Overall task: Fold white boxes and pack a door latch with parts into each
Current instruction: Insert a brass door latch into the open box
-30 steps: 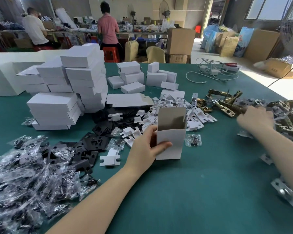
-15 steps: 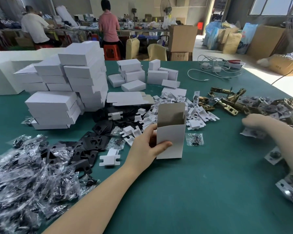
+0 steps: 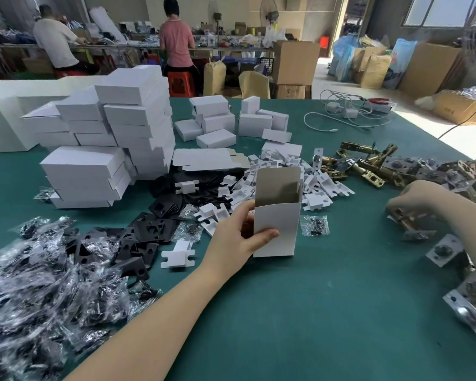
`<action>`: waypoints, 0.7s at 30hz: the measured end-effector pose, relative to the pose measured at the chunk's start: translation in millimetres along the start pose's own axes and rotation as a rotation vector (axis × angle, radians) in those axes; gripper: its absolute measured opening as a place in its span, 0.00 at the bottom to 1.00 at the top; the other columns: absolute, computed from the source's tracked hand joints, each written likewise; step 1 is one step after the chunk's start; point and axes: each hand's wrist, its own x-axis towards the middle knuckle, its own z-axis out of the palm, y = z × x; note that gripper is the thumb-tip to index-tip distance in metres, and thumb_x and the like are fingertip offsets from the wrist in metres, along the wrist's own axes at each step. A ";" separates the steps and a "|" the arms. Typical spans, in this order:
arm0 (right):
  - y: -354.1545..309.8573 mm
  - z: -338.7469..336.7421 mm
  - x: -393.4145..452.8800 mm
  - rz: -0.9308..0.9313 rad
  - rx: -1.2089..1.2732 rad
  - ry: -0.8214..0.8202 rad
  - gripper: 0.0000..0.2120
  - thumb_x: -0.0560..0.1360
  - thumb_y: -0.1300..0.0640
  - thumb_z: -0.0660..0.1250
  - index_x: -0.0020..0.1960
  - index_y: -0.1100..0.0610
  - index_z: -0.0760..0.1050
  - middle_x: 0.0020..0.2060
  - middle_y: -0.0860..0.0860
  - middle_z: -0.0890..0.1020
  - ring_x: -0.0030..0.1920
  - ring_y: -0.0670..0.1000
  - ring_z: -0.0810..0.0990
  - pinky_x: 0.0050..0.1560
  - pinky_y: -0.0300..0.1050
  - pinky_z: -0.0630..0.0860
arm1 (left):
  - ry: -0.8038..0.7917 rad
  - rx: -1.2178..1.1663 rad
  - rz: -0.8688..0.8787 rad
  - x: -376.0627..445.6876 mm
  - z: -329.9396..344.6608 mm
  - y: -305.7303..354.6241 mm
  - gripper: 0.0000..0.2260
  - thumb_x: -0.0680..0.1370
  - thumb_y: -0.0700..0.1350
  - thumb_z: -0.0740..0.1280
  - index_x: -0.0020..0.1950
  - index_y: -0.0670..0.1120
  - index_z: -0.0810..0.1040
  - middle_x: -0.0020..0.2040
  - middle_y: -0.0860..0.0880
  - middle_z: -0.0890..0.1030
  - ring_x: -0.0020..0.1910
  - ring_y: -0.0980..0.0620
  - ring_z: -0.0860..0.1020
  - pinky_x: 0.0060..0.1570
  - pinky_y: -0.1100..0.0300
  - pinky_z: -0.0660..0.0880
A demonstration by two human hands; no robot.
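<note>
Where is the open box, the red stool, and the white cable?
open box (image 3: 276, 229), head view, on its white front wall.
red stool (image 3: 180, 83), head view, on its seat front.
white cable (image 3: 338, 125), head view, on its looped cord.

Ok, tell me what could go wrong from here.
1. The open box stands upright, steadied only by the left hand; it could tip as the latch goes in.
2. The right hand grips a latch at the edge of a tangled pile; neighbours might drag along.
3. A screw bag lies beside the box and could get knocked away.
</note>
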 end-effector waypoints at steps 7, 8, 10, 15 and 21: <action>-14.5 2.4 -14.2 -0.100 -0.116 -0.005 0.16 0.74 0.51 0.72 0.53 0.63 0.83 0.46 0.57 0.85 0.45 0.55 0.83 0.46 0.48 0.80 | -0.003 -0.019 0.023 -1.1 0.3 1.3 0.19 0.70 0.57 0.74 0.59 0.68 0.73 0.49 0.56 0.84 0.47 0.55 0.83 0.49 0.61 0.79; -16.2 1.9 -16.9 -0.108 -0.135 0.013 0.17 0.74 0.51 0.71 0.53 0.64 0.83 0.49 0.59 0.85 0.49 0.56 0.83 0.50 0.50 0.80 | -0.004 -0.027 0.024 -1.3 0.0 1.7 0.19 0.70 0.56 0.73 0.58 0.69 0.74 0.49 0.56 0.84 0.47 0.55 0.83 0.48 0.61 0.80; -20.2 -3.2 -24.2 -0.144 -0.122 0.069 0.14 0.74 0.50 0.70 0.51 0.61 0.84 0.48 0.60 0.85 0.51 0.57 0.83 0.52 0.51 0.80 | -0.009 -0.036 0.027 -1.4 -0.4 2.2 0.19 0.70 0.54 0.73 0.58 0.69 0.74 0.49 0.56 0.83 0.46 0.56 0.82 0.47 0.64 0.78; -26.5 -19.7 -50.7 -0.251 0.099 0.166 0.10 0.73 0.49 0.73 0.48 0.54 0.84 0.39 0.51 0.83 0.43 0.52 0.79 0.43 0.45 0.73 | 0.011 -0.046 0.025 -2.5 -1.7 4.1 0.20 0.70 0.53 0.73 0.57 0.71 0.75 0.48 0.61 0.83 0.45 0.60 0.82 0.44 0.71 0.75; -50.4 -18.3 -93.9 -0.445 0.433 0.412 0.07 0.71 0.50 0.76 0.45 0.52 0.83 0.40 0.50 0.84 0.41 0.49 0.80 0.43 0.43 0.72 | 0.051 -0.043 0.008 0.7 -5.1 2.0 0.22 0.69 0.51 0.75 0.56 0.72 0.74 0.47 0.61 0.82 0.45 0.60 0.82 0.44 0.71 0.76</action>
